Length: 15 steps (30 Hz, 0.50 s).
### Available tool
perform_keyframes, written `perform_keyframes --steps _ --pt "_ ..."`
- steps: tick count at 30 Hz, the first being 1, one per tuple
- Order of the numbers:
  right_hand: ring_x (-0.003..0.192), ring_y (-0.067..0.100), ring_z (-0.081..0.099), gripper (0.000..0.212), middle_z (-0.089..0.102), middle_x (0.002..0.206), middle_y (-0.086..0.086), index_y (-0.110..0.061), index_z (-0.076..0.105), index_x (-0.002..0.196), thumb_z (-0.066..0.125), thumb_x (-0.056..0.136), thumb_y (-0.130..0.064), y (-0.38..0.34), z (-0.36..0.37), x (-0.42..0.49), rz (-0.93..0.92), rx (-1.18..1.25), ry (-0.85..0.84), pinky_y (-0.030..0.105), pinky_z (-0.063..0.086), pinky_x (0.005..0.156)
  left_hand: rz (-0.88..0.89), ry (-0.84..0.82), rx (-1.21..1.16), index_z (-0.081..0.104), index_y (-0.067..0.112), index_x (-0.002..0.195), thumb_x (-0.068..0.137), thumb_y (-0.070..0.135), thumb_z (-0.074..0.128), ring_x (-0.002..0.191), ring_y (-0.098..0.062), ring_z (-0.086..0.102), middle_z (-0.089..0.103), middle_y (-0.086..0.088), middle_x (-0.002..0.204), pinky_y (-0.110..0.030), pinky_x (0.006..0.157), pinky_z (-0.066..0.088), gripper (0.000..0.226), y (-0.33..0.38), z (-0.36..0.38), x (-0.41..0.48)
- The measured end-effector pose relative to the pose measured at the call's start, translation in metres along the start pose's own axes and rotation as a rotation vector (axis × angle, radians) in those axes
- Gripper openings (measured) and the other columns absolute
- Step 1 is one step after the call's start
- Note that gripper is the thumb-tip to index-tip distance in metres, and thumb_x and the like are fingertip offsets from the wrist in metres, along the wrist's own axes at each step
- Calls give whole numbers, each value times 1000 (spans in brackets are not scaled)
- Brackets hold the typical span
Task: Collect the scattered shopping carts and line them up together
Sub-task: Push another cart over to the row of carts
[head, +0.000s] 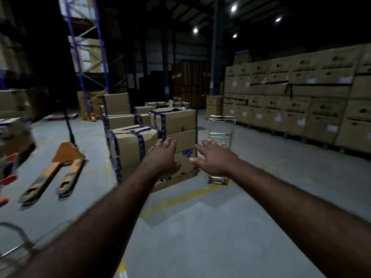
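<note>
Silver wire shopping cart [221, 127] with a red handle clip stands on the grey concrete floor [200, 227] at 1 o'clock, beyond the hands. Right hand [215, 158] stretched toward it, fingers apart, holding nothing; contact cannot be told. Left hand [163, 155] likewise, fingers spread. Taped brown cardboard boxes [176, 123] at 12. Orange pallet jack [60, 169] at 9. Stacked carton wall [301, 101] at 2.

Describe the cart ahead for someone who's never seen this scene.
Start at the carton wall on the right. In the aisle between it and the taped box stack stands the shopping cart, just beyond the right hand. It is the only silver wire frame among brown cardboard.
</note>
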State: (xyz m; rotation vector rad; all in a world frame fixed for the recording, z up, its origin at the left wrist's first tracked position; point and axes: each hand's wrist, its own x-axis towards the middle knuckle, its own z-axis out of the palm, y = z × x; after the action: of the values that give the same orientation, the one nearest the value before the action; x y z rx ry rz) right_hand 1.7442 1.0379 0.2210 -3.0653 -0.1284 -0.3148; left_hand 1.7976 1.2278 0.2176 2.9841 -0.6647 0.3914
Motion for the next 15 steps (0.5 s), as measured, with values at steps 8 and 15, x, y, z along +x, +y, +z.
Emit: perform_keyframes --steps 8,15 --pt "156 25 14 73 19 169 7 -23 29 160 34 101 -66 79 1 96 192 -28 67 55 12 122 150 -28 -53 11 17 160 95 50 58 154 -29 7 7 -5 168 -51 122 21 87 11 34 164" --pt "156 25 13 77 17 170 7 -25 25 160 31 99 -71 184 35 152 369 -55 11 58 10 123 350 -120 -120 23 15 158 94 49 60 150 -31 21 21 -8 165 -48 117 31 81 72 93 284"
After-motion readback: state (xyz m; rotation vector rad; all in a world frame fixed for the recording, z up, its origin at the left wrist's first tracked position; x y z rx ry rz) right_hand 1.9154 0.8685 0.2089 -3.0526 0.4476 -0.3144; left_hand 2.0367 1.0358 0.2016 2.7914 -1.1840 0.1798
